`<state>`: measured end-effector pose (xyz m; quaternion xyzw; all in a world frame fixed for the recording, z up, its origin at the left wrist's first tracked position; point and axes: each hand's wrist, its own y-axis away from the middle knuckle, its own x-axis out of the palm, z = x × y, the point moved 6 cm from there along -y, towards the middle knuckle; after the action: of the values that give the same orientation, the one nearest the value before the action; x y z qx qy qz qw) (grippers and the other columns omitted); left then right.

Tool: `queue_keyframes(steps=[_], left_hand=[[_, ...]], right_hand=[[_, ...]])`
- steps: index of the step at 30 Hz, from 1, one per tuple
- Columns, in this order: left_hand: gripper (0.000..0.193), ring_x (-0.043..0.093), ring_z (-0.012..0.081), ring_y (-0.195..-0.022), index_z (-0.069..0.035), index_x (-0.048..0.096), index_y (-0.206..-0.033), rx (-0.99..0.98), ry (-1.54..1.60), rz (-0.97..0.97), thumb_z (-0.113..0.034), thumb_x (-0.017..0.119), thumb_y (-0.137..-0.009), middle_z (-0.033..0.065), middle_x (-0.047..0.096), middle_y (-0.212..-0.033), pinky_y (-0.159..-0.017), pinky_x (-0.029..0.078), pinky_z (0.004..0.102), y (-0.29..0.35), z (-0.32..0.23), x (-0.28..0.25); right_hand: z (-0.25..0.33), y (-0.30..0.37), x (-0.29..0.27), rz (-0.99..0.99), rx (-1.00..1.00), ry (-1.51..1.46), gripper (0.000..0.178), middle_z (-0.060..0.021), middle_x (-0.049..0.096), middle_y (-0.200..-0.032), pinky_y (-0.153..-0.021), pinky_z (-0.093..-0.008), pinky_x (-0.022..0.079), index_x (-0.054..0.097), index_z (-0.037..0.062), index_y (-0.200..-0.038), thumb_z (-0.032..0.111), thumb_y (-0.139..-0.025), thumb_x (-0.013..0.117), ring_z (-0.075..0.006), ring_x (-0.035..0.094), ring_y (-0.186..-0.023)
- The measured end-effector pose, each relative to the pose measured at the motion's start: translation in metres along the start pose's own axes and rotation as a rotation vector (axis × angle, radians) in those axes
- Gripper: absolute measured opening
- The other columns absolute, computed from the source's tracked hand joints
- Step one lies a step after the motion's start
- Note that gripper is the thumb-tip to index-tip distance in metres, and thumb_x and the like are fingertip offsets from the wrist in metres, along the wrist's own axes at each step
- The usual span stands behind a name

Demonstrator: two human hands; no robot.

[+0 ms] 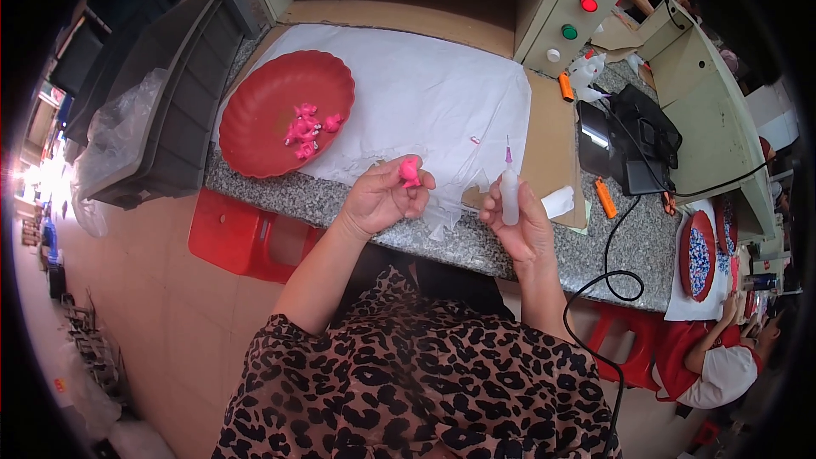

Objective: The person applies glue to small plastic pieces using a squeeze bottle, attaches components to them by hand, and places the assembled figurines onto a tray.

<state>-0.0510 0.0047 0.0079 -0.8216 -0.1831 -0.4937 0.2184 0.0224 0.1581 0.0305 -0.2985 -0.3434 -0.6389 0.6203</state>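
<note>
Between the thumb and fingers of my left hand (pixel 380 200) is a small bright pink figure (pixel 410 172), held above the near edge of the white paper. My right hand (pixel 525 225) grips a translucent squeeze bottle (pixel 510 197) upright, its purple-based needle tip (pixel 508 155) pointing away from me. The two hands are apart, and the needle does not touch the figure. To the left, a red scalloped bowl (pixel 255 132) holds several more pink figures (pixel 304 129). A tiny pink piece (pixel 475 140) lies on the paper (pixel 408 85) beyond the bottle.
A grey crate (pixel 170 110) with a clear plastic bag flanks the bench on the left. At the back stands a pale cabinet with red (pixel 588 4) and green buttons. Orange lighters (pixel 605 198), a black bag (pixel 646 123) and a loose cable lie right. Another person (pixel 722 374) sits far right.
</note>
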Motion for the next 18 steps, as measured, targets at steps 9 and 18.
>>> queue_keyframes(steps=[9, 18], left_hand=[[0.015, 0.046, 0.0131, -0.069, -0.005, 0.048, -0.093, 0.076, -0.127, -0.289, -0.017, 0.051, -0.084, 0.0103, 0.053, -0.095, -0.057, 0.038, 0.0228, -0.004, 0.0, -0.002], [0.015, 0.05, 0.012, -0.066, -0.007, 0.046, -0.092, 0.121, -0.114, -0.382, -0.012, 0.055, -0.081, 0.0095, 0.054, -0.093, -0.055, 0.039, 0.0225, -0.005, 0.007, -0.018]], right_hand=[[0.038, -0.042, -0.011, -0.081, -0.012, 0.461, 0.023, -0.012, 0.058, -0.09, -0.074, -0.029, 0.045, 0.049, 0.0001, -0.099, 0.019, -0.085, 0.05, -0.0197, 0.056, -0.086], [0.039, -0.083, -0.012, -0.409, -0.111, 1.618, 0.024, -0.0122, 0.061, -0.076, -0.066, -0.0303, 0.045, 0.062, 0.0039, -0.083, 0.024, -0.068, 0.064, -0.0217, 0.059, -0.077]])
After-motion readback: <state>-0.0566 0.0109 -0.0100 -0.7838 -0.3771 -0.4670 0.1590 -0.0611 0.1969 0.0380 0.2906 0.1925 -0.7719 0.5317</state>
